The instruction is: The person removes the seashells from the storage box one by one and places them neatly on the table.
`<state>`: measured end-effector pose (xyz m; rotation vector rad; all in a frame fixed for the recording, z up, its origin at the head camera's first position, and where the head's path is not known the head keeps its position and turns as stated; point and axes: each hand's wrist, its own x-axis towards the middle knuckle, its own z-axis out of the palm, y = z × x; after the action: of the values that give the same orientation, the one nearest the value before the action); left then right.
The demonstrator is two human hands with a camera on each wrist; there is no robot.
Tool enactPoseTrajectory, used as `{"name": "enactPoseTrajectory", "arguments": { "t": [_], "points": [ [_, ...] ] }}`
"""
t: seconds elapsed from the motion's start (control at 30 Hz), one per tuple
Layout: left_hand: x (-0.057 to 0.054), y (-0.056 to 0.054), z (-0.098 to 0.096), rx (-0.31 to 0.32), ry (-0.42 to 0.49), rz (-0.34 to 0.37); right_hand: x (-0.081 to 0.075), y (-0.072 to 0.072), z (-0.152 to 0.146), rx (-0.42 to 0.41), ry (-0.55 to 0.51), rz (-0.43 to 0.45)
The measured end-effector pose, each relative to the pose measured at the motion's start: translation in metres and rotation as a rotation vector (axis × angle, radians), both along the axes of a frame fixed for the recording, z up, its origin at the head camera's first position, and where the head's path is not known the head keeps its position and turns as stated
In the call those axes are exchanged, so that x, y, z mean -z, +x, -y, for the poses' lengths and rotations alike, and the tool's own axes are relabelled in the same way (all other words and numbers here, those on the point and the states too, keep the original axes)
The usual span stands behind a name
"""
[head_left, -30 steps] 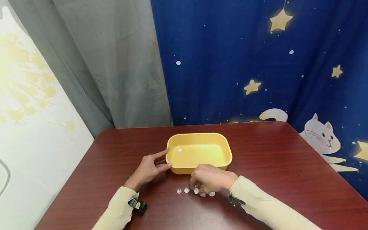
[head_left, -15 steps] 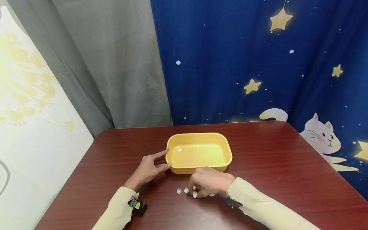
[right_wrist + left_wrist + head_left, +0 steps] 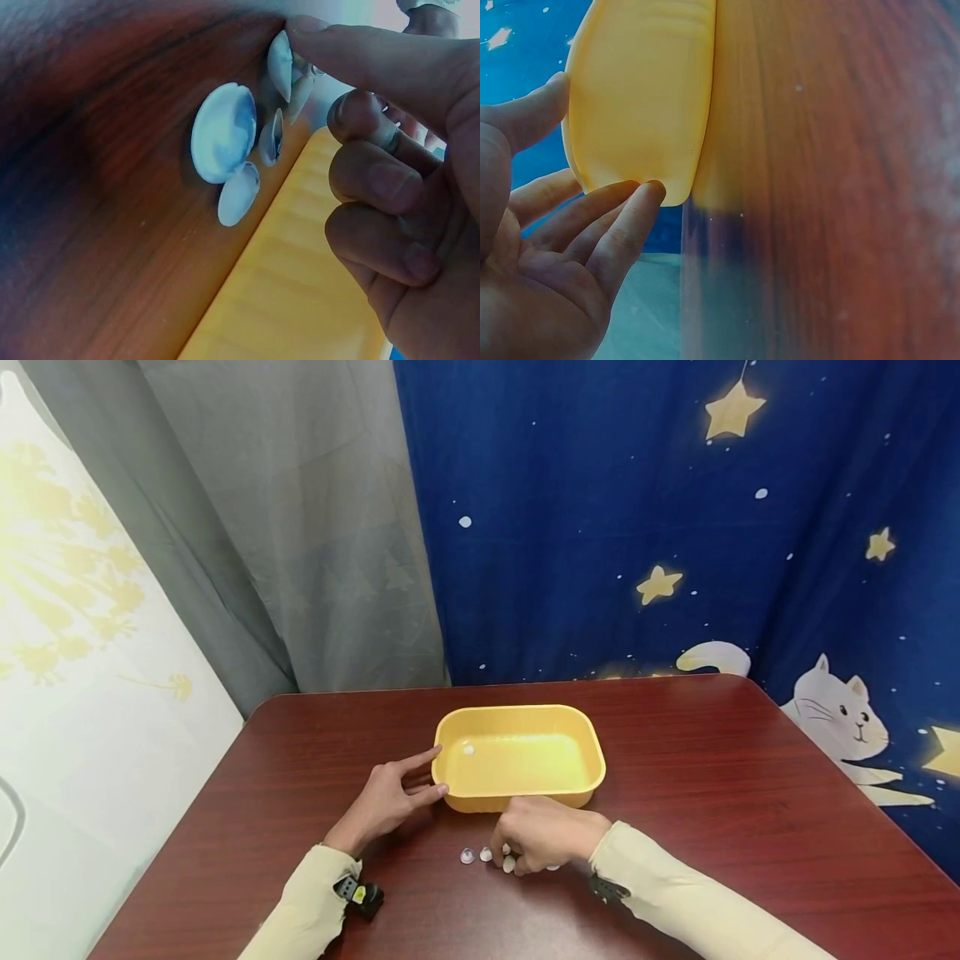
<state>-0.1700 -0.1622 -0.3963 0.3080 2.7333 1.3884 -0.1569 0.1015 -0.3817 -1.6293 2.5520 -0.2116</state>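
Note:
My left hand (image 3: 387,797) steadies the left end of a yellow plastic basin (image 3: 525,793), its fairly straight fingers and thumb touching the rim; the left wrist view shows fingertips (image 3: 654,191) at the basin wall (image 3: 641,97). In front of the basin, my right hand (image 3: 543,831) bends down over a row of small pale seashells, thumb and forefinger on either side of one seashell (image 3: 509,865). In the right wrist view the thumb tip meets a seashell (image 3: 279,67), while the other fingers curl in. A large white seashell (image 3: 223,135) lies nearer that camera.
Left of the right hand lie a purplish seashell (image 3: 467,856) and a white one (image 3: 486,854). Inside the basin is one small white piece (image 3: 468,749). The dark red wooden table (image 3: 697,760) backs onto grey and blue starry curtains (image 3: 600,527).
My right hand has dropped slightly towards the near side, and the seashell at its fingertips has shifted a little with it. The left hand and the basin have stayed put.

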Motion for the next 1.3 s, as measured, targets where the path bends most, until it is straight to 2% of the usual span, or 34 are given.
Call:
{"name": "enactPoseTrajectory", "arguments": {
  "t": [0.23,0.47,0.73,0.97,1.3],
  "points": [
    [0.000,0.001,0.000,0.005,0.011,0.002,0.000,-0.001,0.000,0.000,-0.014,0.017],
    [0.000,0.001,0.000,0.004,0.009,0.002,-0.010,-0.005,-0.004,0.030,-0.010,0.035],
    [-0.001,0.002,-0.001,0.002,-0.003,0.000,-0.028,-0.012,-0.004,0.021,-0.008,0.039],
    [0.000,0.001,0.000,0.001,0.001,0.000,-0.048,-0.022,-0.002,-0.020,-0.033,-0.007],
    [0.001,0.001,0.000,-0.002,0.014,0.013,-0.076,-0.040,0.009,-0.004,-0.013,-0.042]
  ]
}}
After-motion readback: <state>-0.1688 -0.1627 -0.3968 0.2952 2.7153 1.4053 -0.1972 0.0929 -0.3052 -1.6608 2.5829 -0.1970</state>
